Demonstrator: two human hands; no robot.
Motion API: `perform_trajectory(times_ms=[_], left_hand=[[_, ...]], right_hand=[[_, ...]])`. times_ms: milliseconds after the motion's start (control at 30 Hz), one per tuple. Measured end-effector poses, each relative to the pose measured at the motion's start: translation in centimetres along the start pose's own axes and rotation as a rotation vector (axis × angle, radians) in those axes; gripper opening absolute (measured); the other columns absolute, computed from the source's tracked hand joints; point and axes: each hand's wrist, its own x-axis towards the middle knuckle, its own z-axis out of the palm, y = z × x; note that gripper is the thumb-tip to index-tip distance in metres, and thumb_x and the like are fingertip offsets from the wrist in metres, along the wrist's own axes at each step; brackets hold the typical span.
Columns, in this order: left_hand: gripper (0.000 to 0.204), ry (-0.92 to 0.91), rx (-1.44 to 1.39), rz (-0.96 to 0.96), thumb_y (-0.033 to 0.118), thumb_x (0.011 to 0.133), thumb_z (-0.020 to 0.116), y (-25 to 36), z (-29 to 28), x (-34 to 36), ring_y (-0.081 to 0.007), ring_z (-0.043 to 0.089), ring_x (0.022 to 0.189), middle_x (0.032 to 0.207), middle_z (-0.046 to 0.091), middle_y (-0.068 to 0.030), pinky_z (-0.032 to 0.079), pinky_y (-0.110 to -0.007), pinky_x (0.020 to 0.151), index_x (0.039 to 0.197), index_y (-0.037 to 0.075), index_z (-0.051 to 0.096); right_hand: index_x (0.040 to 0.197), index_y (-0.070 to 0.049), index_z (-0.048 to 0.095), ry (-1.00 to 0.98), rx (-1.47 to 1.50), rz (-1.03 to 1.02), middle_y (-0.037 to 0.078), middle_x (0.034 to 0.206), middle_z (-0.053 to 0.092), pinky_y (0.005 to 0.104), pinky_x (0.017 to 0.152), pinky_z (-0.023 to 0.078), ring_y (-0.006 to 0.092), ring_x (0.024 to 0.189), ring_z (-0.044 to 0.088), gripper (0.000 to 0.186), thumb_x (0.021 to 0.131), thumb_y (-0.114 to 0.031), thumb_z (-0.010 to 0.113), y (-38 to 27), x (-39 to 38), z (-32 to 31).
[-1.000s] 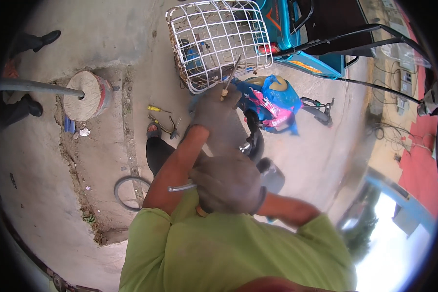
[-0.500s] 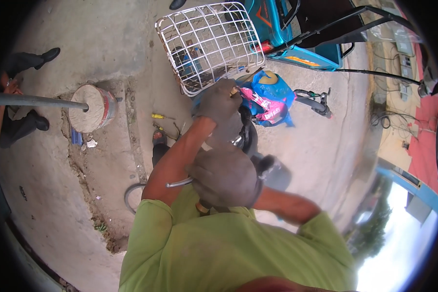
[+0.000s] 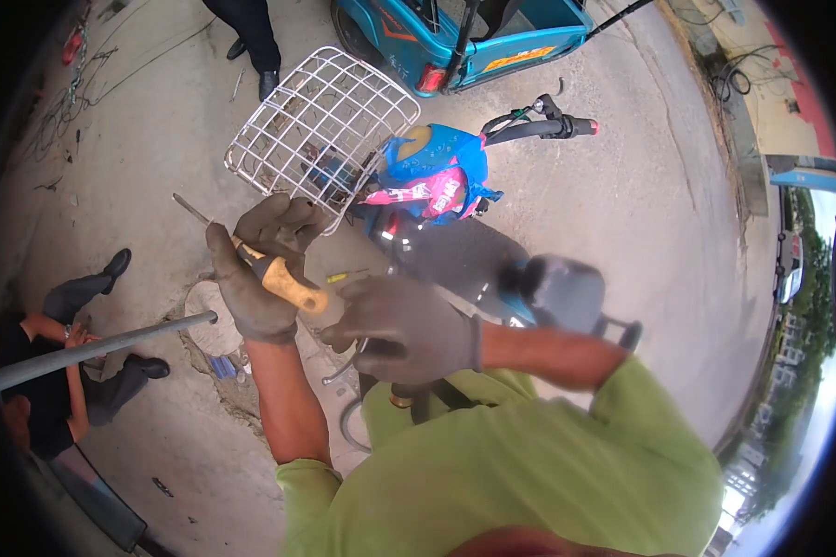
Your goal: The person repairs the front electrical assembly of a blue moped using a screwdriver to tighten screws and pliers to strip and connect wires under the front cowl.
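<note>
Both my hands wear grey gloves. My left hand [image 3: 267, 265] is raised near the wire basket, its fingers and thumb around a screwdriver [image 3: 288, 283] with a yellow handle. The shaft points up and left, past my thumb. Lower and to the right, in front of my chest, my right hand [image 3: 404, 330] is closed on a curved silver metal rod [image 3: 342, 368]; most of the rod is hidden by the glove. Beyond my hands stands a scooter with a dark seat [image 3: 455, 255], a handlebar [image 3: 539, 127] and blue and pink plastic wrapping [image 3: 441, 176].
A white wire basket [image 3: 330, 111] is at the scooter's front. Beyond it stands a teal cargo tricycle [image 3: 520, 58]. A grey pole [image 3: 111, 349] rises from a round concrete base at left, beside a seated person [image 3: 42, 371]. Another yellow-handled tool [image 3: 346, 276] lies on the ground.
My left hand has swung left, away from the plastic wrapping, and the screwdriver now shows in it. My right hand stays near my chest with the rod. The view has turned.
</note>
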Motion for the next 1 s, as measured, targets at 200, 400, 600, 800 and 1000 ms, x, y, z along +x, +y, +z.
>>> perform_trajectory(times_ms=[200,400,600,800,1000], left_hand=[[0.099,-0.311,0.581,-0.061,0.080,0.105,0.038,0.6,11.4,-0.9,-0.0406,0.058,0.144,0.151,0.062,-0.0288,0.041,-0.054,0.124,0.164,0.000,0.045],[0.102,-0.468,1.236,-0.241,0.075,0.101,0.059,-2.3,17.5,0.4,-0.0327,0.057,0.143,0.152,0.061,-0.0242,0.043,-0.045,0.120,0.160,-0.008,0.047],[0.061,-0.241,1.845,-0.357,0.009,0.091,0.073,-7.6,18.0,-1.0,-0.0330,0.061,0.134,0.152,0.058,-0.0210,0.051,-0.042,0.110,0.150,0.003,0.062],[0.071,-0.038,2.125,-0.319,0.008,0.089,0.075,-12.9,18.0,-2.2,-0.0420,0.051,0.146,0.162,0.047,-0.0244,0.045,-0.050,0.118,0.157,0.004,0.054],[0.080,0.381,2.022,-0.347,0.003,0.090,0.076,-14.8,15.3,-2.7,-0.0297,0.064,0.126,0.155,0.051,-0.0203,0.058,-0.041,0.098,0.164,0.004,0.045]], right_hand=[[0.160,-0.005,0.051,0.098,0.441,0.426,0.017,0.137,0.069,0.0438,0.113,0.052,0.0278,0.128,0.068,0.070,0.097,-0.021,0.077,-5.3,-1.8,-5.2],[0.163,-0.007,0.047,-0.055,0.665,0.707,0.023,0.143,0.066,0.0450,0.113,0.052,0.0350,0.130,0.067,0.075,0.097,-0.026,0.077,-5.5,-4.8,-9.4],[0.149,-0.004,0.061,0.398,0.322,0.588,0.018,0.120,0.075,0.0424,0.100,0.058,0.0330,0.112,0.075,0.058,0.095,-0.021,0.076,2.9,-15.1,-14.2],[0.143,-0.002,0.065,0.320,0.462,0.882,0.009,0.114,0.079,0.0327,0.094,0.059,0.0145,0.101,0.076,0.047,0.099,-0.017,0.074,11.1,-22.1,-20.3],[0.142,-0.005,0.066,0.208,0.721,1.066,0.005,0.098,0.080,0.0294,0.074,0.058,0.0089,0.084,0.074,0.041,0.108,-0.027,0.068,16.8,-22.1,-21.5]])
